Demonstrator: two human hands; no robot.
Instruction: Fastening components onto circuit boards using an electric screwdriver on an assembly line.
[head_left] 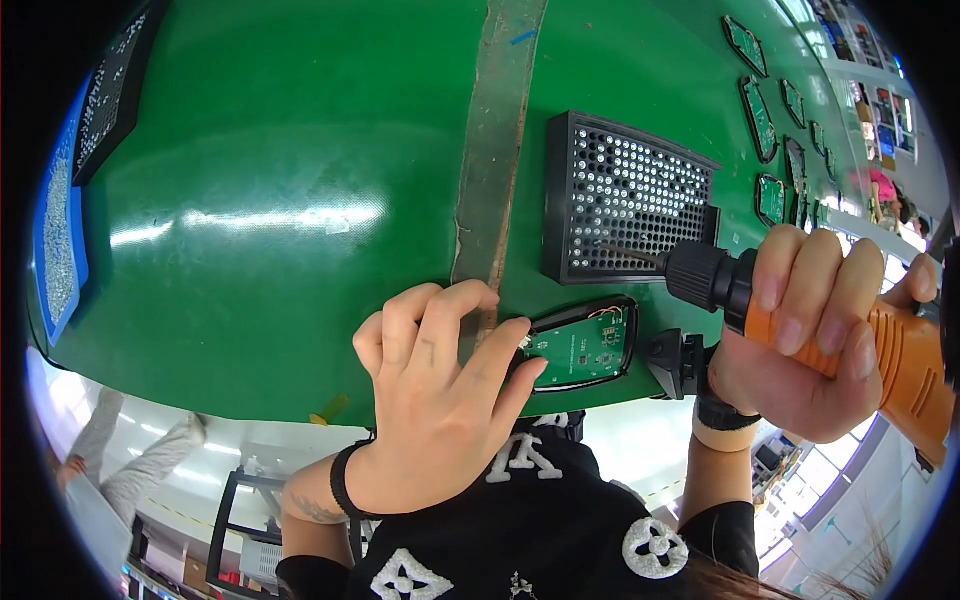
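An orange and black electric screwdriver is in my right hand, whose fingers wrap round its body. Its thin bit points left, over the lower part of a black screw tray with rows of holes, many holding silver screws. Whether the bit touches a screw, I cannot tell. Below the tray, a green circuit board lies in a black housing on the table. My left hand has its thumb and index finger at the housing's left end, the other fingers bent beside it.
Several more boards in black housings lie at the far right of the green table. A brown-grey strip crosses the tabletop. At far left are another black tray and a blue tray of small parts. A person's legs show lower left.
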